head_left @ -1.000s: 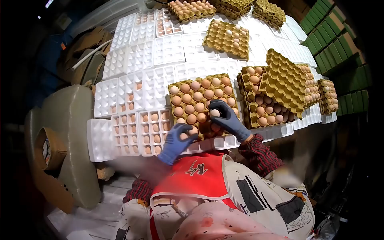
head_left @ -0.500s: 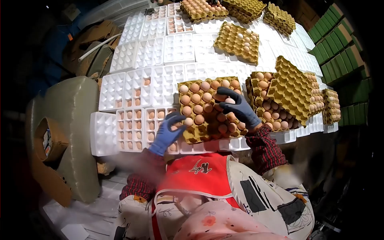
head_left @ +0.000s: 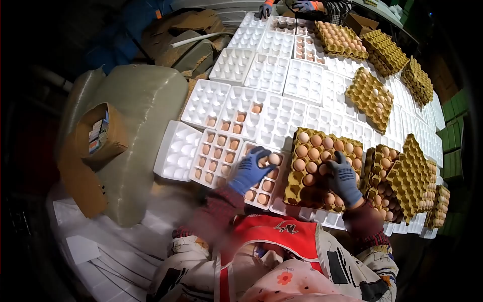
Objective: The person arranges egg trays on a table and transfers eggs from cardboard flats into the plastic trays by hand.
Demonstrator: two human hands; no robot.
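My left hand, in a blue glove, is over a white foam egg tray partly filled with brown eggs. Its fingers curl round an egg, and a paler egg sits at the fingertips. To the right lies a yellow-brown pulp egg tray with eggs in its back rows and bare cups at front left. My right hand, also gloved, reaches down into this tray with bent fingers against an egg. Its palm hides part of what it grips.
Rows of white foam trays cover the table. Pulp trays of eggs stand at right, with a tilted pulp tray on top. Another person's gloved hands are at the far edge. A cardboard box sits at left.
The view has swung left, shifting the scene rightward. My left hand has gone from the pulp tray's edge to the foam tray with eggs. My right hand has lowered among the pulp tray's eggs.
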